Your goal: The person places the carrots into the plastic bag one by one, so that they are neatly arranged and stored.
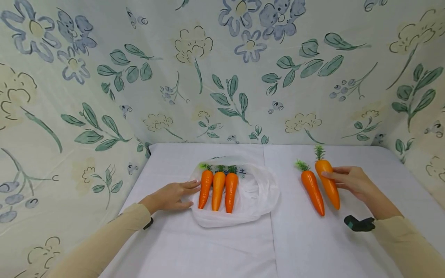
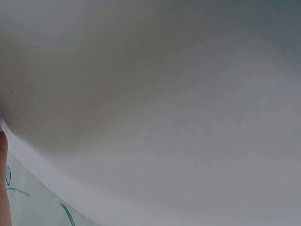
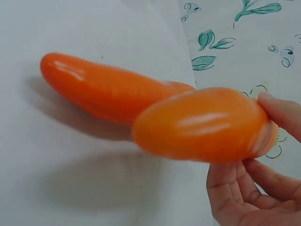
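On the right of the table, my right hand (image 1: 351, 180) holds a lighter orange toy carrot (image 1: 328, 184) between thumb and fingers. In the right wrist view this carrot (image 3: 202, 125) is raised, its shadow falling on the cloth. A darker orange carrot (image 1: 313, 192) lies just to its left. Three more carrots (image 1: 218, 191) lie side by side on a white plastic bag (image 1: 240, 220), green tops pointing away. My left hand (image 1: 173, 196) rests at the bag's left edge with its fingers extended. Mostly white cloth fills the left wrist view, with a bit of a finger at its left edge.
A white cloth covers the table (image 1: 222, 251). Floral fabric (image 1: 222, 104) stands around the table's back and sides. Black straps are at both wrists, the right one (image 1: 359, 224) hanging below the sleeve.
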`<move>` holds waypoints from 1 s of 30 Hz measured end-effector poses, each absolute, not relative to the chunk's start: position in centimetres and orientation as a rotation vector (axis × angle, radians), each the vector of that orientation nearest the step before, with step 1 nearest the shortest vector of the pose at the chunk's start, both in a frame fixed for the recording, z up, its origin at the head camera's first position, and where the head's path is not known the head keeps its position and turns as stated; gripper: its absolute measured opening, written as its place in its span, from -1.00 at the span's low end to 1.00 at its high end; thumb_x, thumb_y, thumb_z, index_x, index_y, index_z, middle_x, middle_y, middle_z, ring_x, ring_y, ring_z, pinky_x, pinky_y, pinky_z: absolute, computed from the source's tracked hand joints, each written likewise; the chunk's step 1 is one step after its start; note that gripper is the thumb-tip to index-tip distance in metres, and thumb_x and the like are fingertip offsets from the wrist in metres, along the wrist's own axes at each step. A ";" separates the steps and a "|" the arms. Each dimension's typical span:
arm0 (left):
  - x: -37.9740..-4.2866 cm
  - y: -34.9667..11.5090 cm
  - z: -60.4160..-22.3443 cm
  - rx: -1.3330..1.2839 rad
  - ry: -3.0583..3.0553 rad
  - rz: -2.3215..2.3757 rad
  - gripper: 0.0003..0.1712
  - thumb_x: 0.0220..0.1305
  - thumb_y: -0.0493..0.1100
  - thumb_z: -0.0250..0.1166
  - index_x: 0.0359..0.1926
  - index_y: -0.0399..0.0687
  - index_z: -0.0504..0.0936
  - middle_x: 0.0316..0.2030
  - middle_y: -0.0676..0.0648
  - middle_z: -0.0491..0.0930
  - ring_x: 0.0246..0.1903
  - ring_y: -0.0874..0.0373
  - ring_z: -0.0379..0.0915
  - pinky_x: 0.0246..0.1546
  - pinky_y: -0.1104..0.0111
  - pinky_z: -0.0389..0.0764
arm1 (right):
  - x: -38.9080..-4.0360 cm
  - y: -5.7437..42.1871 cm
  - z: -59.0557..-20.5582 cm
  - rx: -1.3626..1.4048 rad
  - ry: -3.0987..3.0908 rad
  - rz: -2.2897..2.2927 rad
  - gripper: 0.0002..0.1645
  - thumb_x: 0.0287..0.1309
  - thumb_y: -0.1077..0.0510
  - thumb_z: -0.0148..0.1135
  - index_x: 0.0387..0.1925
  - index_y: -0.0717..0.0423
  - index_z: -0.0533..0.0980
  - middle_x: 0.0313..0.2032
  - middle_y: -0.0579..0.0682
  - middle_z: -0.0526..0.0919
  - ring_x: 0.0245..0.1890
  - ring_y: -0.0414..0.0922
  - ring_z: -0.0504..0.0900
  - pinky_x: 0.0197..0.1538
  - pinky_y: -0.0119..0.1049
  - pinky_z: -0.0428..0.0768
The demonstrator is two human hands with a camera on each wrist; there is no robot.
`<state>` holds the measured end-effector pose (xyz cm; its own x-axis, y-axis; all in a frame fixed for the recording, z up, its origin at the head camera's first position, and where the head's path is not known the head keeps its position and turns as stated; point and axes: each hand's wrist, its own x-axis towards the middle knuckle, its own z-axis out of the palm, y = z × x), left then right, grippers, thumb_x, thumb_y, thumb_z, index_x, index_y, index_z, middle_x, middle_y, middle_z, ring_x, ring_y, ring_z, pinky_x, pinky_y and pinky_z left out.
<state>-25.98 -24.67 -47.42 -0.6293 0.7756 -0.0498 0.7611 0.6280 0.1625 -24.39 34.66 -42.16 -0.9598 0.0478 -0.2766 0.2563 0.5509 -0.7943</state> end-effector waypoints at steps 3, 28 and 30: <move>-26.0 -24.7 -47.5 1.308 2.731 0.195 -0.32 0.43 0.13 0.15 0.44 -0.08 0.36 0.45 -0.09 0.24 0.39 -0.01 0.24 0.25 0.10 0.44 | -24.1 34.1 -41.8 0.220 2.568 -1.370 0.17 0.29 -0.26 0.21 0.37 0.67 0.00 0.32 0.59 0.14 0.23 0.40 0.35 0.16 0.06 0.54; -26.1 -24.8 -47.5 1.310 2.727 0.193 -0.31 0.43 0.15 0.14 0.45 -0.05 0.35 0.46 -0.06 0.23 0.40 0.01 0.22 0.26 0.12 0.43 | -22.4 30.8 -40.4 0.045 2.554 -1.348 0.07 0.29 -0.20 0.27 0.36 0.61 0.12 0.29 0.54 0.27 0.09 0.21 0.53 0.04 -0.11 0.65; -26.1 -24.8 -47.6 1.310 2.727 0.196 -0.31 0.43 0.16 0.14 0.44 -0.05 0.36 0.46 -0.06 0.23 0.40 0.01 0.22 0.26 0.12 0.43 | -22.3 30.4 -40.3 0.033 2.550 -1.347 0.06 0.28 -0.19 0.28 0.36 0.60 0.13 0.29 0.53 0.28 0.09 0.21 0.53 0.03 -0.11 0.66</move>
